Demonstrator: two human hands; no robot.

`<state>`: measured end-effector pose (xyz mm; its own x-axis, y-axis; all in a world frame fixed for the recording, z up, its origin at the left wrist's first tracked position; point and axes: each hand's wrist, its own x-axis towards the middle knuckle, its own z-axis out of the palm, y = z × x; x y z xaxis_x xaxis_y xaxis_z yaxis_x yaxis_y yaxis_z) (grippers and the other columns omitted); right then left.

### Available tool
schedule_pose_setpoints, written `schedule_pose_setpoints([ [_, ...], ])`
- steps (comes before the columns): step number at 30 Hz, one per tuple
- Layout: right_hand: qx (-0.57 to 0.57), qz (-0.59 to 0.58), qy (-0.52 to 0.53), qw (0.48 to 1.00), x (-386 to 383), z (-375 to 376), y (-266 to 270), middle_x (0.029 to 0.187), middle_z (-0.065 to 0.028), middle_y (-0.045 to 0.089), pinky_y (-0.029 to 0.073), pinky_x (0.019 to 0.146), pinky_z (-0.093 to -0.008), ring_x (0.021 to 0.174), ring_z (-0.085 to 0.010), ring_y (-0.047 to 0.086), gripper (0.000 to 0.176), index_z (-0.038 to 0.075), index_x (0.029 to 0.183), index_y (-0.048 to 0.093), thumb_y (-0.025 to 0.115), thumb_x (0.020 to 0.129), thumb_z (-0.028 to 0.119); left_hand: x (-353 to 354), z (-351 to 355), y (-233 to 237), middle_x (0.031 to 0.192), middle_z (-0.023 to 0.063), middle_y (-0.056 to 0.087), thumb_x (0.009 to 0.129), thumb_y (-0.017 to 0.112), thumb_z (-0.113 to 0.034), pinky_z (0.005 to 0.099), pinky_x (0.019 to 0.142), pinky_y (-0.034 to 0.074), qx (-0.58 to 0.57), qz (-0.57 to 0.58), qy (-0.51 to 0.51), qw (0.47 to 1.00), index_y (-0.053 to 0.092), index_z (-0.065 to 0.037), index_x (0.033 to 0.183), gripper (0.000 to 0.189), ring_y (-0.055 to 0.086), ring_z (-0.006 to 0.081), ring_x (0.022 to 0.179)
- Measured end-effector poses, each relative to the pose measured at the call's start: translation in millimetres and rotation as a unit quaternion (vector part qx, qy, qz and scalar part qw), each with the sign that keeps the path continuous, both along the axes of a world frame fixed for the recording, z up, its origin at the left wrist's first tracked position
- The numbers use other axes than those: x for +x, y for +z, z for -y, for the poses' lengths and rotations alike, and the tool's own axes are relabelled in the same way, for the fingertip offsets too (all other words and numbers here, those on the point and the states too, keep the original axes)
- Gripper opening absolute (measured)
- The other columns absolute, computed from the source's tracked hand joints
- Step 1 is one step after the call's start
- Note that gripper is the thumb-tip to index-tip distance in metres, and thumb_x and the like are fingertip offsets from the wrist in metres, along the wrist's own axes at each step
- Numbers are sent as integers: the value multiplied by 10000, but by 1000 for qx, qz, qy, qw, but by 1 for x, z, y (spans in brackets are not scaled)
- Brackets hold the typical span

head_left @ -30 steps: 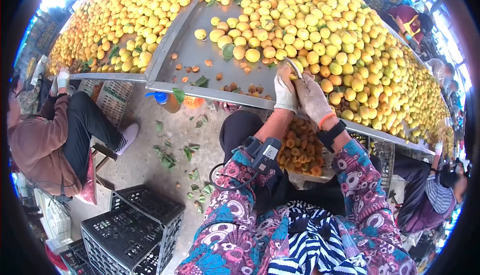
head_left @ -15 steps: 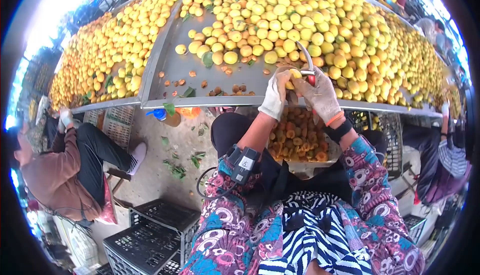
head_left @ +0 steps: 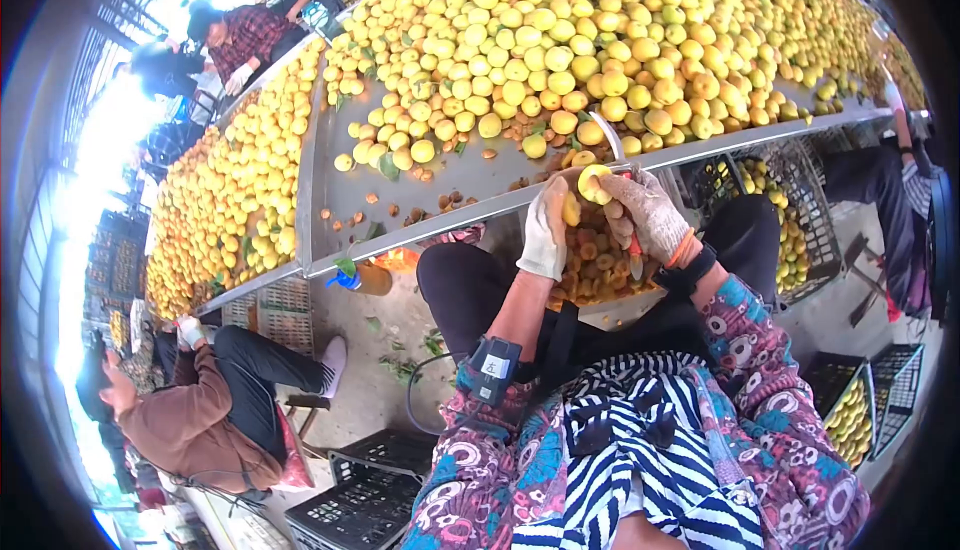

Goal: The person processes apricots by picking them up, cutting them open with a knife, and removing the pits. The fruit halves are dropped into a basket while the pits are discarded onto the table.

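Observation:
My left hand [head_left: 547, 230], in a pale glove, is closed around a yellow apricot piece [head_left: 571, 211]. A second piece of apricot [head_left: 593, 183], its yellow cut side showing, is between the fingertips of my right hand [head_left: 650, 215]. That gloved, stained right hand also grips a knife [head_left: 608, 136] with a curved blade pointing up and away; part of its red handle shows below the fingers. Both hands are close together at the sorting table's near edge. Below them is a container of split apricots [head_left: 590, 268], partly hidden by my hands.
Whole apricots [head_left: 560, 40] are heaped across the metal table [head_left: 350, 180], with pits and leaves near its rim. A crate of apricots [head_left: 790, 240] stands at my right, black crates [head_left: 350, 510] at lower left. Co-workers sit left [head_left: 200, 410] and right [head_left: 890, 200].
The view has tilted and shifted. My hands have drawn slightly nearer, off the table's edge, and the apricot now shows as separate pieces, one at each hand.

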<state>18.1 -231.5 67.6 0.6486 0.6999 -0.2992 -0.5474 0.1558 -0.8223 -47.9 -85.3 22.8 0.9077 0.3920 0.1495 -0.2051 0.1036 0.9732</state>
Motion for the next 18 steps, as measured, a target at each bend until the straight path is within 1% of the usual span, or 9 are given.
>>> schedule_pose_setpoints([
  [1,-9,9,-3,1000,0,4,-2,632,16,520,359,370,-212,420,-76,454,205,76,947,553,625,904,263,0,4,1,1154,74,598,991,439,-276,269,970,386,-113,-25,-57,992,553,33,1207,394,534,150,1081],
  [4,-38,51,-8,998,1,7,-4,674,15,534,376,394,-212,452,-76,468,216,79,988,545,606,919,274,-3,22,17,1126,62,599,972,502,-214,253,925,411,41,14,-29,999,554,26,1210,342,540,129,1044],
  [5,-50,68,-8,996,2,7,-4,688,15,538,381,402,-212,462,-76,473,214,80,1000,543,597,925,273,1,25,7,1108,46,596,939,551,-153,240,888,424,-65,2,-16,998,556,18,1200,312,541,114,1003],
  [8,-94,229,-58,967,14,5,-22,713,14,543,391,418,-211,481,-73,481,192,71,1004,545,570,944,252,6,27,1,1066,33,595,914,575,-137,213,850,431,-57,-7,21,998,570,28,1146,284,532,87,958],
  [9,-18,198,-117,973,19,-3,-18,681,14,527,383,403,-219,459,-76,465,191,60,1003,543,562,949,242,6,28,5,1024,50,600,887,593,-145,233,766,472,-23,-7,53,998,540,15,1131,296,563,102,860],
  [10,60,171,-170,969,24,-10,-14,648,14,510,374,387,-228,437,-79,449,189,49,1003,540,554,954,231,3,30,8,1034,63,597,885,582,-162,253,765,477,-97,-13,23,995,526,12,1138,313,567,116,877],
  [12,45,161,-170,971,25,11,20,611,16,484,359,370,-235,409,-84,423,217,37,1001,537,558,954,248,-4,33,17,1052,90,592,879,559,-197,293,764,487,-242,-29,-39,969,496,6,1154,347,574,145,911],
  [13,91,137,-214,963,21,8,34,567,17,440,338,352,-235,378,-88,386,244,31,1005,531,558,957,269,-3,32,14,1034,114,595,879,520,-246,284,680,504,-241,-45,-71,967,473,-28,1144,347,587,180,793],
  [18,213,148,-263,929,14,1,57,573,16,424,316,352,-222,392,-81,382,249,32,1056,533,547,962,262,-6,55,13,951,78,594,921,413,-392,211,507,376,-264,-54,-104,957,448,-68,1215,439,536,124,647],
])
